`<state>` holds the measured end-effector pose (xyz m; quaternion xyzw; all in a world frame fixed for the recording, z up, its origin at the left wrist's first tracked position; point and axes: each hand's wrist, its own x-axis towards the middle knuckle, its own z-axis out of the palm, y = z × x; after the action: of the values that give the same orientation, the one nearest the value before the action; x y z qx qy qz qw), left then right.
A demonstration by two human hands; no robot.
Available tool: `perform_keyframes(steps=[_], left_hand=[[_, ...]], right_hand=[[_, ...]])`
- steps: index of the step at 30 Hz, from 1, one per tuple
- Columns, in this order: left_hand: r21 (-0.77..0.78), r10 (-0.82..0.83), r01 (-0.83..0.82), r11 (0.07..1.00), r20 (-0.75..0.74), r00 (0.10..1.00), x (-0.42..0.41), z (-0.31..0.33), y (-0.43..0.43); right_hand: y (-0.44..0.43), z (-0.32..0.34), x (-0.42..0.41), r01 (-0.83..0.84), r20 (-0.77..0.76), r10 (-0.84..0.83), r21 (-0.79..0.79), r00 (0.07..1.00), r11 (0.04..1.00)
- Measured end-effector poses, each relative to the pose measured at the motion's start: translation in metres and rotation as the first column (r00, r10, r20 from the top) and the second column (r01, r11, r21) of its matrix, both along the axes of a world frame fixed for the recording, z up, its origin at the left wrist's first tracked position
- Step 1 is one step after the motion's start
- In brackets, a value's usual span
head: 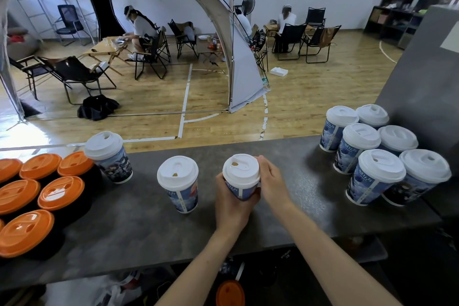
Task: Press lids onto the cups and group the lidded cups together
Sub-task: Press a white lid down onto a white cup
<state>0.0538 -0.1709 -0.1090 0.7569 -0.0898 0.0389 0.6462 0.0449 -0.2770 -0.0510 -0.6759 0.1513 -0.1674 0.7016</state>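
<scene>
While both hands clasp it, the lidded paper cup point(241, 177) stands upright near the middle of the grey counter point(139, 226), left hand point(229, 202) wrapped round its wall, right hand point(272, 182) against its white lid's rim. To the right, well apart, sits the cluster of lidded cups point(377, 146), nearer the right hand.

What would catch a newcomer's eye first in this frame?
Probably the two hands at centre: the left hand wraps the held cup while the right hand grips its white lid. Next, the cluster of six lidded cups at the right of the grey counter, and the bright orange lids on black cups at the left.
</scene>
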Motion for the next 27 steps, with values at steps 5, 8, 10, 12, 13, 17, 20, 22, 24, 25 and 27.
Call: perform_keyframes(steps=[5,8,10,12,13,17,20,22,24,25,27], left_hand=[[0.072,-0.175,0.173,0.982,0.027,0.984,0.017,-0.002,0.015],[0.084,-0.238,0.234,0.969,0.051,0.97,0.023,0.0,0.019],[0.086,-0.257,0.252,0.964,0.052,0.965,0.025,0.001,0.02],[0.075,-0.22,0.218,0.973,0.032,0.975,0.02,0.003,0.016],[0.052,-0.163,0.162,0.985,0.016,0.986,0.014,0.005,0.013],[-0.077,0.028,-0.026,0.997,0.03,0.999,-0.004,0.01,-0.001],[-0.049,-0.054,0.055,0.997,0.025,0.998,0.0,0.012,0.003],[-0.003,-0.153,0.153,0.988,0.003,0.988,0.007,0.012,0.012],[0.028,-0.213,0.213,0.977,-0.009,0.977,0.012,0.012,0.016],[0.037,-0.222,0.222,0.974,-0.01,0.975,0.013,0.013,0.016],[0.043,-0.21,0.21,0.977,-0.005,0.978,0.012,0.015,0.014]], right_hand=[[-0.01,0.009,0.003,-0.022,-0.025,0.021,-0.055,0.999,0.998],[-0.011,0.011,0.008,-0.054,-0.042,0.051,-0.057,0.998,0.997],[-0.009,0.008,0.008,-0.066,-0.047,0.064,-0.025,0.997,0.998],[-0.01,0.007,0.007,-0.061,-0.047,0.059,-0.028,0.997,0.998],[-0.011,0.006,0.007,-0.058,-0.048,0.057,-0.034,0.997,0.998],[-0.007,0.008,0.005,-0.059,-0.044,0.057,-0.048,0.997,0.997],[-0.009,0.007,0.004,-0.047,-0.055,0.045,-0.04,0.997,0.998],[-0.01,0.009,0.005,-0.055,-0.077,0.051,-0.045,0.996,0.997],[-0.01,0.012,0.005,-0.053,-0.083,0.049,-0.046,0.995,0.998],[-0.009,0.012,0.006,-0.043,-0.079,0.039,-0.046,0.996,0.998],[-0.007,0.014,0.005,-0.035,-0.089,0.032,-0.032,0.995,0.999]])
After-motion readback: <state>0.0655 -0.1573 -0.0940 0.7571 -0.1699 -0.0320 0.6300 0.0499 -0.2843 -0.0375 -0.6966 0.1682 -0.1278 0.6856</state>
